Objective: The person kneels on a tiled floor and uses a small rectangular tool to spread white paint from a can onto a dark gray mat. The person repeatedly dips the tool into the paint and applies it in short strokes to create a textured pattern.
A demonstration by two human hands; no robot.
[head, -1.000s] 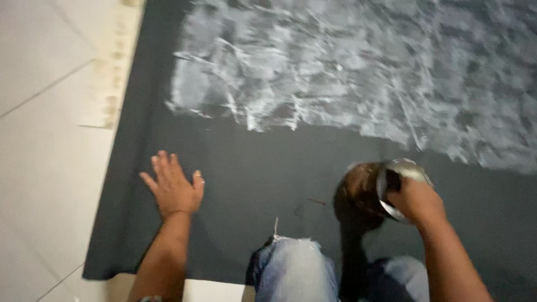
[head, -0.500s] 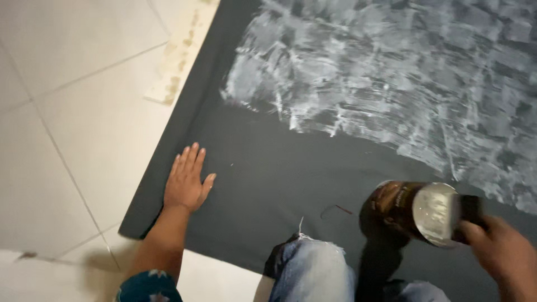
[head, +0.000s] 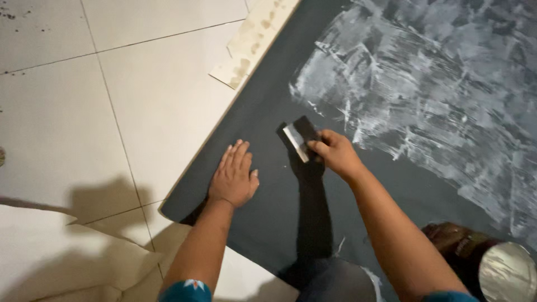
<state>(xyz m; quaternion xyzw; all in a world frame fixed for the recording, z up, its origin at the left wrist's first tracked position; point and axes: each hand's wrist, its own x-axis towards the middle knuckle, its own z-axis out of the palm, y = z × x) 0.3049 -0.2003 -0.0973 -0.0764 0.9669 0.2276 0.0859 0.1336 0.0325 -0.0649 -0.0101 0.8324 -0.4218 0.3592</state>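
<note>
Gripping scraper [head: 297,140] in right hand [head: 335,154] | blade up-left of fingers, axis diagonal | left hand [head: 234,176] flat, splayed on dark sheet [head: 268,212]

small flat scraper [head: 296,140], tilted, gripped above dark sheet [head: 268,223]

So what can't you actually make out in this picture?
- Scraper: its handle, hidden inside the right hand.
- Open can: cut off by the bottom-right edge, contents lost in glare.
- Dark sheet: runs past the top and right edges, so its full extent is unseen.
- Sheet under the left hand: covered by the palm.
- Specks on the tile floor, top left: too small to identify.
</note>
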